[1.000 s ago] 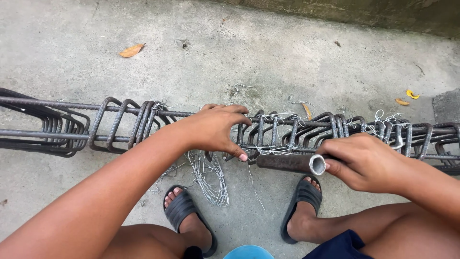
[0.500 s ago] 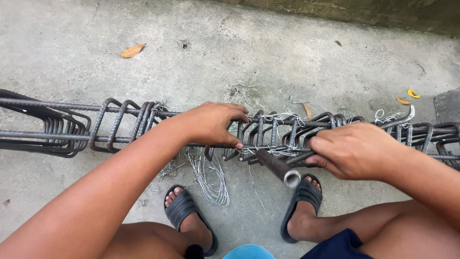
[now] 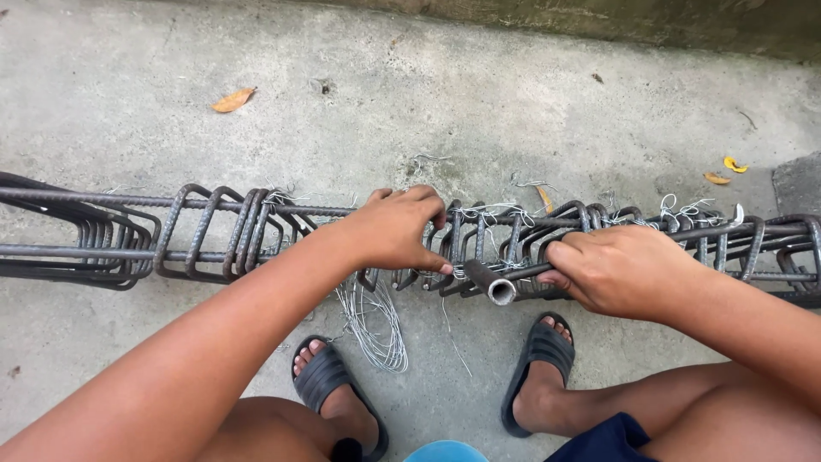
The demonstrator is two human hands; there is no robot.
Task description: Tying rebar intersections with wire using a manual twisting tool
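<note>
A long rebar cage (image 3: 214,235) of dark steel bars and closely packed stirrups lies across the concrete floor in front of me. My left hand (image 3: 398,229) grips the stirrups and a long bar near the middle of the cage. My right hand (image 3: 620,269) is closed around a short metal pipe tool (image 3: 496,287), whose open end points toward me and sits against the cage beside my left fingers. Thin tie wire (image 3: 479,214) is twisted at several joints on top.
A loose coil of thin wire (image 3: 376,329) lies on the concrete below the cage, between my sandalled feet (image 3: 329,385). Dry leaves (image 3: 233,100) are scattered on the floor. A concrete wall base (image 3: 599,21) runs along the far edge.
My right hand swung the pipe tool around and moved it left, so its open end now sits closer to my left hand. My left hand stayed on the cage.
</note>
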